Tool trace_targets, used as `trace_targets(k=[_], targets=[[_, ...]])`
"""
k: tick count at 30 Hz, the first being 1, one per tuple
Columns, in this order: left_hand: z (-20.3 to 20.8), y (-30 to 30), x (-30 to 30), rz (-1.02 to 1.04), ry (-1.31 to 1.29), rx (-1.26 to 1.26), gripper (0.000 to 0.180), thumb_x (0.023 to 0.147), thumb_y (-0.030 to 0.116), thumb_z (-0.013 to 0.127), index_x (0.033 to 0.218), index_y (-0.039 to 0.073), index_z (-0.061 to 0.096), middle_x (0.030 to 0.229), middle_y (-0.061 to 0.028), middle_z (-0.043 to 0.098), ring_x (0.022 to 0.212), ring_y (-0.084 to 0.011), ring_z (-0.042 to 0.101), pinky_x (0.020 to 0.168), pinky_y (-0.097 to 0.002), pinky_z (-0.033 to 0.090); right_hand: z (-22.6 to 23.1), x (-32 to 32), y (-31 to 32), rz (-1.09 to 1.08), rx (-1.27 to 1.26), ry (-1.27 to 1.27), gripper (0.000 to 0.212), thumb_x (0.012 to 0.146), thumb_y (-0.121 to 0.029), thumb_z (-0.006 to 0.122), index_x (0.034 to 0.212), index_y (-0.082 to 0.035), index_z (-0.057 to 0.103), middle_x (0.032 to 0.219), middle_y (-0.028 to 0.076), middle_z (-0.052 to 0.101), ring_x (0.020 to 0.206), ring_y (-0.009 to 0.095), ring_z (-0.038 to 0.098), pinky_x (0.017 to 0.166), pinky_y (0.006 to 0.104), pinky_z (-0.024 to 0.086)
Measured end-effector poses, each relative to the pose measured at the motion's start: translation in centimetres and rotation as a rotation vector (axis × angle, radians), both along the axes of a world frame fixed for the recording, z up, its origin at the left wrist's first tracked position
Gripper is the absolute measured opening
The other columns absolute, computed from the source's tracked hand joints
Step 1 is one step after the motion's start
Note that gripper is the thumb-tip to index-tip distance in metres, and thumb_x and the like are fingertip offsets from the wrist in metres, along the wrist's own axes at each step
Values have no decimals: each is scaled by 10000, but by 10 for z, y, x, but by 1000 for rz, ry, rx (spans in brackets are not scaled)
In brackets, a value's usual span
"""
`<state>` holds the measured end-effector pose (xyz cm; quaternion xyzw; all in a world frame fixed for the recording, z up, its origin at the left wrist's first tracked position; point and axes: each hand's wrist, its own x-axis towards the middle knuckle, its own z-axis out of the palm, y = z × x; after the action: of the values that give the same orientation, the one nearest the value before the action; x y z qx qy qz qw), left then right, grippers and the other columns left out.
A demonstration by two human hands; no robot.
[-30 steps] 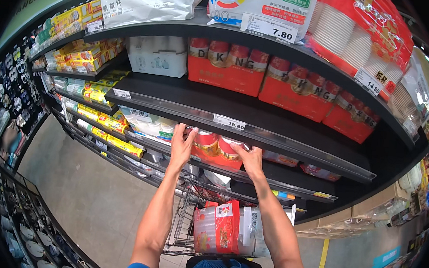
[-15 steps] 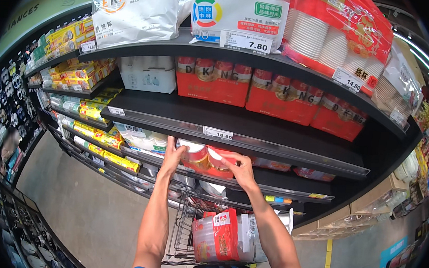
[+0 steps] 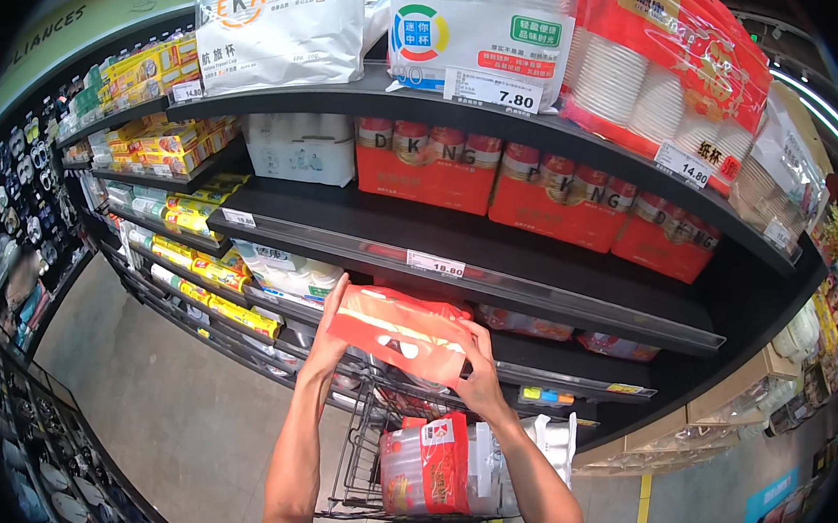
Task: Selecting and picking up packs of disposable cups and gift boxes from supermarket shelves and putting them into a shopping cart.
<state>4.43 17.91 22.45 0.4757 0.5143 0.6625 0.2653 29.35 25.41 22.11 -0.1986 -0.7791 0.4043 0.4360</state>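
Observation:
A red cardboard carton (image 3: 405, 321) with a cut-out hole in its near face is held between my two hands, tilted, in front of a lower shelf. My left hand (image 3: 331, 331) presses flat along its left end. At the right end, my right hand (image 3: 481, 373) grips the near corner, thumb toward the near face. Beneath my hands is a wire shopping cart (image 3: 355, 456). In it lies a red-and-clear plastic pack (image 3: 414, 470) of what look like cups, beside a white-and-clear pack (image 3: 491, 476).
Similar red cartons (image 3: 425, 170) stand on the shelf above. The black top shelf (image 3: 391, 106) holds large bagged cups, including a red bag (image 3: 660, 74). Yellow boxes (image 3: 170, 142) fill shelves at the left. Cardboard boxes (image 3: 710, 403) stand at the right, and a dark rack (image 3: 30, 409) at the lower left.
The red carton has come out from the lower shelf toward me and tipped, so its holed face now shows. Both hands moved with it; my right hand lowered slightly.

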Motion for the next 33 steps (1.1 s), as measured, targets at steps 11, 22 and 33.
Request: trace_targets(k=[11,22,33], targets=[[11,-20,14,-60,0,35,686,825,59,640,1435,46,326,1369,-90,470,1253,-158,434,1050,-295,332,8,2,4,-43,328,-123,364,709,-78,749,1054,-189,716,1195,148,422,1147,323,429,1000,380,365],[85,-85,64,248,177,157,725,705,122,747,1345,-15,434,1309,-133,525,1210,-209,495,1029,-337,378,34,15,-78,-158,86,110,267,814,-58,633,1064,-107,712,1137,101,411,1058,231,459,930,332,394],[9,-49,114,104,426,-231,533,710,177,757,1206,71,591,1129,-151,633,1053,-303,587,913,-388,458,-69,66,-133,-435,-1026,338,318,960,-260,540,1194,-45,538,1038,22,607,883,93,574,780,234,464]])
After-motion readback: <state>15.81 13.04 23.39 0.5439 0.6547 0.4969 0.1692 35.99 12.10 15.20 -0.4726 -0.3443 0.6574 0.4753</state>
